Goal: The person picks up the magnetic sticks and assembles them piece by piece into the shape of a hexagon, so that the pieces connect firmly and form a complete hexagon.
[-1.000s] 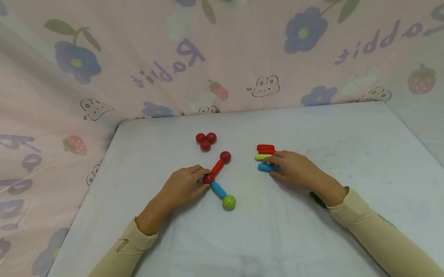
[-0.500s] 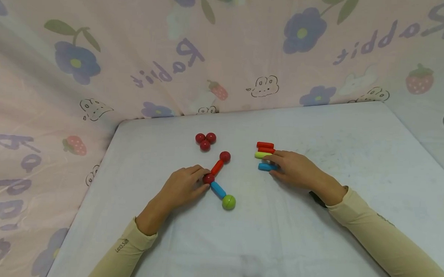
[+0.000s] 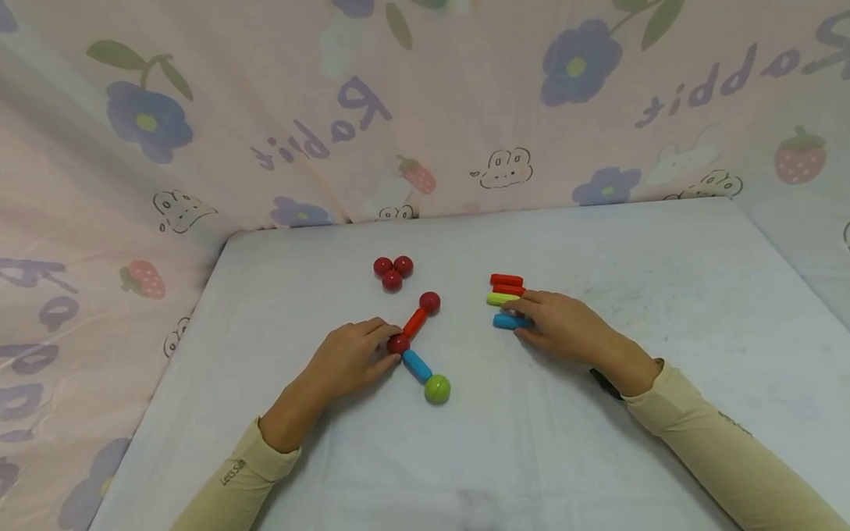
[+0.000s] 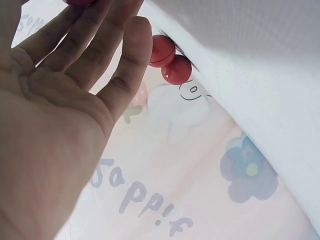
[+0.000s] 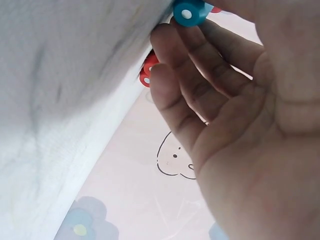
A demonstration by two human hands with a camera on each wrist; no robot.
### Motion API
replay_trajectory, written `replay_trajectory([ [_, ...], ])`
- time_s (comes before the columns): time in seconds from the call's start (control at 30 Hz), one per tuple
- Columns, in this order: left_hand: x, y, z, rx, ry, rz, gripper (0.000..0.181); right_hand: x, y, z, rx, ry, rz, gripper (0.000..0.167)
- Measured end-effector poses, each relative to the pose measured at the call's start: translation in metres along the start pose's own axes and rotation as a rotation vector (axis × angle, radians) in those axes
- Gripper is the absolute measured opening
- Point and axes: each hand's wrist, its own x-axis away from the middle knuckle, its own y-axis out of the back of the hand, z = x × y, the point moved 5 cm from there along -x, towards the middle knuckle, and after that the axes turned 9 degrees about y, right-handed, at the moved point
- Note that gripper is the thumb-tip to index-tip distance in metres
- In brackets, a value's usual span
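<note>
My left hand [image 3: 347,360] pinches a red ball [image 3: 399,343] at the corner of a V-shaped piece lying on the table. From this ball, a red rod [image 3: 415,324] runs to another red ball [image 3: 429,301], and a blue rod [image 3: 417,365] leads to a green ball [image 3: 438,389]. My right hand [image 3: 567,325] has thumb and fingers about a loose blue rod [image 3: 509,321], whose round end [image 5: 189,14] shows at the fingertips in the right wrist view. The index finger touches a yellow rod [image 3: 499,298]. Two red rods [image 3: 506,280] lie just beyond it.
Three red balls [image 3: 393,272] sit clustered towards the back of the white-covered table [image 3: 516,472]. A patterned curtain [image 3: 444,118] stands behind the table and along its sides. In the left wrist view, red balls [image 4: 176,70] show beyond the little finger.
The yellow rod and the two red rods have shifted slightly away from the loose blue rod. The left hand and the V-shaped piece have stayed put.
</note>
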Motion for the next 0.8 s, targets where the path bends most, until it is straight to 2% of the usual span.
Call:
replay_trajectory([
  [0.4,0.0008,-0.0008,0.0008,-0.006,0.005,0.003,0.038,0.001,-0.0003,0.0004,-0.025,0.002,-0.012,0.037],
  [0.8,0.001,0.0006,0.0012,-0.013,-0.001,-0.021,0.038,0.0009,0.0004,-0.0016,-0.034,-0.002,-0.008,0.035],
])
